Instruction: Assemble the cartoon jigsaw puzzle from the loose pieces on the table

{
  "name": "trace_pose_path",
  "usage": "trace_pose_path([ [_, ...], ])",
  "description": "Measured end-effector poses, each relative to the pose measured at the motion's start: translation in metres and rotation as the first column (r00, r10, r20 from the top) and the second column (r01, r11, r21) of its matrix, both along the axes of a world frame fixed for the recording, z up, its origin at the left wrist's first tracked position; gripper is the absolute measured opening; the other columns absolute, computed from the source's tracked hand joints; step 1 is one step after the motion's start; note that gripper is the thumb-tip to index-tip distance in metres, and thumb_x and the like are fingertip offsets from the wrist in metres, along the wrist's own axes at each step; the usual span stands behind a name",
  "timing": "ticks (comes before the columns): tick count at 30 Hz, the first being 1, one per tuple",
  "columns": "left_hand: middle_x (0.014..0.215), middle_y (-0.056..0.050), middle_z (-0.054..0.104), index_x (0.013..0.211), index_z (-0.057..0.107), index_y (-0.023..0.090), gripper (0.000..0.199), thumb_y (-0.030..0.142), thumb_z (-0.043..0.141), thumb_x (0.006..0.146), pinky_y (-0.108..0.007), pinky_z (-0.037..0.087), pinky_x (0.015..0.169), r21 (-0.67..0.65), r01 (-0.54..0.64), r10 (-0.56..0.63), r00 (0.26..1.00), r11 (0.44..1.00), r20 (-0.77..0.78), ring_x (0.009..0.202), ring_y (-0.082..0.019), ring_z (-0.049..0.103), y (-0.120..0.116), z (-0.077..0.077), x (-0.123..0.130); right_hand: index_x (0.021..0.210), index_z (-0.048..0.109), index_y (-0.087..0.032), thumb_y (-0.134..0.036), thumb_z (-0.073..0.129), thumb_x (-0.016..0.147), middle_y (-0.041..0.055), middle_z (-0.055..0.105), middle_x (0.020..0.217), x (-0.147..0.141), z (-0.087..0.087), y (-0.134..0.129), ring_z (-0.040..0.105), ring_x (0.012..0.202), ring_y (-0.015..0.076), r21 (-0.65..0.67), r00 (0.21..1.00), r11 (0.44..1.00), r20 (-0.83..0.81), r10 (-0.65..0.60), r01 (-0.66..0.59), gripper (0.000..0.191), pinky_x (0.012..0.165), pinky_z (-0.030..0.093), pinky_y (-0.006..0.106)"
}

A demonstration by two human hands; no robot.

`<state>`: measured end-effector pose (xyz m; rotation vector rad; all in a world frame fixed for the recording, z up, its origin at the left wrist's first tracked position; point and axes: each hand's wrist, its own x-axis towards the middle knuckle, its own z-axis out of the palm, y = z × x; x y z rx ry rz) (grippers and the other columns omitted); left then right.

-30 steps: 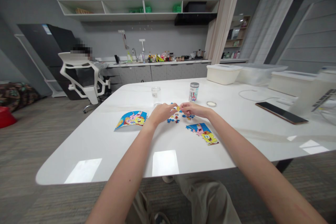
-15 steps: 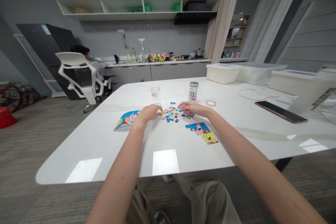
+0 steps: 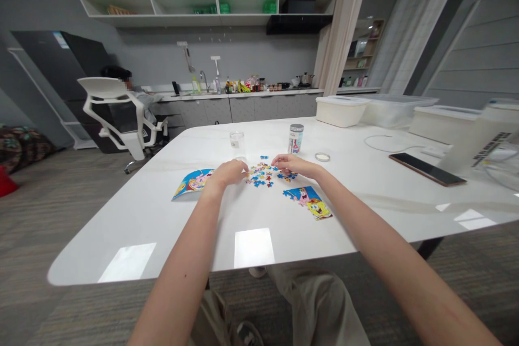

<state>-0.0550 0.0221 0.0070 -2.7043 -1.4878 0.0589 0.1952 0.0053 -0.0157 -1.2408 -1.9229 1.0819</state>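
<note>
A spread of loose jigsaw pieces [image 3: 260, 177], blue, yellow, pink and red, lies on the white table [image 3: 182, 246]. My left hand [image 3: 231, 172] is at the left edge of the spread, fingertips drawn together; what they hold, if anything, is too small to make out. On the opposite side, my right hand [image 3: 294, 164] hovers low over the pieces, its fingers bent but apart. A joined cartoon section of the puzzle [image 3: 310, 203] lies flat below my right wrist. The curled picture sheet [image 3: 191, 184] is left of my left hand and partly hidden by it.
Behind the pieces stand a clear jar [image 3: 237, 145] and a printed can [image 3: 295, 139]; a round lid [image 3: 323, 157] lies to the right. Farther right are a phone [image 3: 427, 169], a white cable and plastic bins [image 3: 341, 112]. A person sits on a white chair [image 3: 115, 113].
The whole view has shifted slightly, so the table and things on it appear a little further left. Both hands stay at the loose pieces, with only small finger movements.
</note>
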Motion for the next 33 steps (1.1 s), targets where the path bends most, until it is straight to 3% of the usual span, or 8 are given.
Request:
trace_pose_path([
  [3,0.102,-0.006,0.071,0.106,0.071,0.026,0.027,0.026,0.05,0.087,-0.028,0.049,0.085,-0.006,0.026,-0.026,1.0,1.0,-0.003,0.097,-0.02,0.066,0.0,-0.001,0.002,0.088,0.064,-0.016,-0.013,0.054,0.079,0.0005,0.056,0.07,0.0,-0.005,0.006,0.05,0.064,0.013,0.353,0.96,0.935,0.243,-0.139,0.046,0.014,0.065,0.04,0.026],
  [6,0.102,-0.006,0.071,0.112,0.068,0.026,0.029,0.028,0.05,0.089,-0.028,0.049,0.085,0.003,0.036,-0.036,0.999,0.999,0.006,0.097,-0.02,0.066,-0.001,-0.001,0.005,0.098,0.066,-0.015,-0.008,0.05,0.081,0.0085,0.065,0.097,-0.002,-0.01,0.011,0.059,0.087,0.0183,0.513,0.93,0.856,0.339,-0.141,-0.057,0.025,0.085,0.044,0.033],
  [9,0.109,-0.009,0.069,0.124,0.061,0.026,0.035,0.03,0.046,0.092,-0.031,0.05,0.086,0.026,0.043,-0.044,0.999,0.999,0.024,0.101,-0.023,0.065,-0.004,-0.002,0.01,0.107,0.066,-0.016,-0.01,0.05,0.084,0.0126,0.064,0.117,-0.006,-0.014,0.013,0.058,0.109,0.0226,0.518,0.925,0.841,0.376,-0.062,-0.154,0.029,0.1,0.041,0.04],
  [12,0.113,-0.011,0.068,0.128,0.057,0.026,0.038,0.026,0.043,0.094,-0.033,0.05,0.086,0.046,0.058,-0.059,0.998,0.997,0.029,0.104,-0.025,0.065,-0.007,-0.006,0.016,0.11,0.068,-0.018,-0.011,0.05,0.087,0.0113,0.062,0.127,-0.011,-0.017,0.013,0.055,0.119,0.0227,0.474,0.918,0.851,0.395,0.026,-0.228,0.03,0.107,0.038,0.041],
  [15,0.111,-0.012,0.069,0.126,0.059,0.025,0.036,0.027,0.04,0.095,-0.034,0.05,0.085,0.062,0.064,-0.066,0.998,0.996,0.025,0.102,-0.026,0.066,-0.007,-0.012,0.021,0.112,0.068,-0.02,-0.014,0.051,0.089,0.0091,0.062,0.128,-0.016,-0.019,0.012,0.056,0.12,0.0217,0.45,0.92,0.857,0.387,0.066,-0.251,0.029,0.108,0.038,0.039],
  [21,0.106,-0.016,0.07,0.118,0.063,0.019,0.037,0.037,0.037,0.098,-0.036,0.05,0.084,0.119,0.042,-0.046,0.999,0.992,0.029,0.101,-0.028,0.066,-0.002,-0.021,0.024,0.11,0.07,-0.017,-0.013,0.051,0.087,0.0113,0.067,0.121,-0.018,-0.02,0.01,0.06,0.115,0.0243,0.417,0.911,0.883,0.412,0.027,-0.214,0.029,0.105,0.041,0.041],
  [33,0.099,-0.014,0.071,0.114,0.065,0.018,0.034,0.032,0.038,0.097,-0.032,0.05,0.08,0.136,0.039,-0.045,0.998,0.99,0.04,0.096,-0.025,0.067,-0.003,-0.022,0.028,0.11,0.07,-0.016,-0.013,0.05,0.088,0.0097,0.068,0.121,-0.019,-0.017,0.008,0.061,0.114,0.0222,0.418,0.878,0.88,0.478,-0.003,-0.224,0.03,0.103,0.043,0.037],
])
